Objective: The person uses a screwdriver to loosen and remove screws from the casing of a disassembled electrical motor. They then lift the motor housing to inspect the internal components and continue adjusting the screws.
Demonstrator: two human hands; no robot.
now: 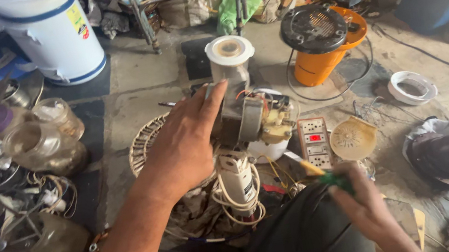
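My left hand (182, 145) grips an exposed fan motor (252, 116) with copper windings and loose wires, at the middle of the view. The motor sits on a white fan neck (238, 179) wrapped with a white cord, above a round wire fan guard (145, 139). My right hand (358, 201) is lower right, closed around a screwdriver with a green and yellow handle (324, 175); its tip points up left toward the motor. My dark trouser leg (298, 241) fills the bottom centre.
A white socket board (316, 144) with a red light lies right of the motor. An orange appliance base (323, 42), a white jar (230, 58), a white barrel (54, 33), glass jars (42, 144) and tangled wires (30, 237) crowd the concrete floor.
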